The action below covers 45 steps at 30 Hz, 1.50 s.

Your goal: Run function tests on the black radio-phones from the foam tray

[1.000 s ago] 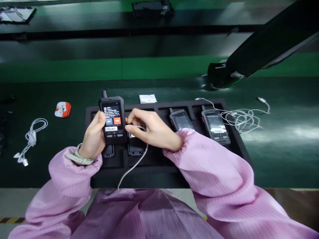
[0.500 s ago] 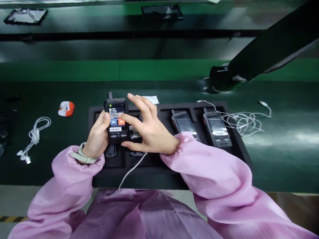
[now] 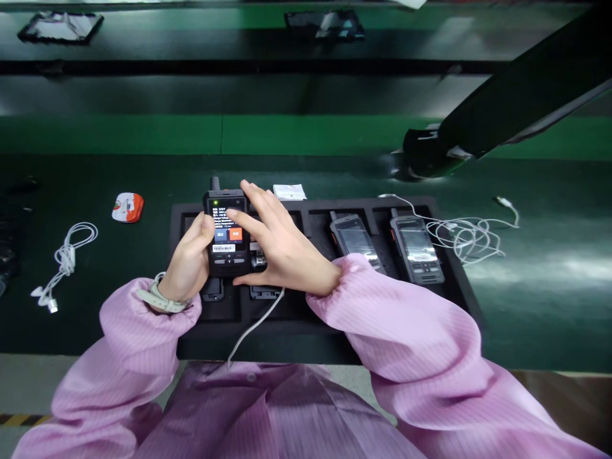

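Observation:
My left hand [image 3: 190, 261] is wrapped round a black handheld radio [image 3: 225, 237] with a lit screen, holding it upright above a black foam tray [image 3: 306, 331]. My right hand [image 3: 280, 245] is open, fingers spread, with the index fingertip on the upper part of the screen. A white cable [image 3: 253, 325] runs from the radio's underside down toward my body. Two more radios [image 3: 356, 239] [image 3: 417, 248] lie in tray slots to the right. Another device lies in the slot under my right hand, mostly hidden.
A tangle of white cable [image 3: 466, 236] lies right of the tray, a coiled white cable [image 3: 62, 261] far left. An orange-white small object [image 3: 127, 207] and a white slip [image 3: 289, 192] sit on the dark green bench. A black arm-mounted fixture [image 3: 502, 108] overhangs the upper right.
My right hand let go of the cable plug, spread its fingers and came up to the radio's screen, where the index finger now touches. The left hand kept holding the radio.

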{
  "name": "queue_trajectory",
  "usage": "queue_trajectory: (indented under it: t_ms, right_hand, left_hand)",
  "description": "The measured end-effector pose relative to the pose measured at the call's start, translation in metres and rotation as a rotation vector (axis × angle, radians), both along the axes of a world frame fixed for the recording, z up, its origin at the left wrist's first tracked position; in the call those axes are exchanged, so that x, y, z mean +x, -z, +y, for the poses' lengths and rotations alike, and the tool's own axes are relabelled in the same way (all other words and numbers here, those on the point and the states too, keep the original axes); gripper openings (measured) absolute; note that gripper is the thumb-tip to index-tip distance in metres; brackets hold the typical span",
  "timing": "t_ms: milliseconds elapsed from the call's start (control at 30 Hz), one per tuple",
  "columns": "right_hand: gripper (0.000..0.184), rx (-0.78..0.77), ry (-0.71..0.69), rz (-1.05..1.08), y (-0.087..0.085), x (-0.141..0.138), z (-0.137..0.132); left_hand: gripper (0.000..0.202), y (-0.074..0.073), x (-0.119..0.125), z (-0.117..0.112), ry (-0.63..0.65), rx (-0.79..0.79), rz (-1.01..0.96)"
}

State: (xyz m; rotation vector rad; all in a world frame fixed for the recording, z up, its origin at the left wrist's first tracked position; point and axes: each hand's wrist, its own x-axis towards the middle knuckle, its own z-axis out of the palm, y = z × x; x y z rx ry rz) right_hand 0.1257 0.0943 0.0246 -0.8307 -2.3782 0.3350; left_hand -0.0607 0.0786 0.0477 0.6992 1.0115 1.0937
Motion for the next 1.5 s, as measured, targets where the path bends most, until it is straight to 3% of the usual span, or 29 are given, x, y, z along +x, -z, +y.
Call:
queue_trajectory:
  t_ms: [400,733,967,1200,1500]
  right_hand:
    - [0.097,-0.003,-0.013,-0.017,-0.0037,0.0009,-0.0013]
    - [0.089,0.016,0.005,-0.052,-0.0008,0.0006,-0.0009]
    - [0.088,0.021,0.002,-0.043,-0.0010,0.0003,-0.0011]
    - [0.102,0.019,0.005,0.007,0.0021,-0.0007,0.0010]
    - [0.106,0.037,0.017,0.032,0.0047,-0.0003,0.0015]
  left_hand:
    - [0.020,0.0005,-0.0028,0.0014,-0.007,-0.047,-0.046]
    - [0.030,0.0034,-0.0040,0.0011,0.001,-0.030,-0.015]
    - [0.030,0.0012,-0.0030,0.0011,-0.003,-0.035,-0.023]
    - [0.031,-0.0002,-0.0021,0.0005,-0.007,-0.037,-0.026]
    - [0.034,0.0001,-0.0010,-0.0005,-0.013,-0.004,-0.013]
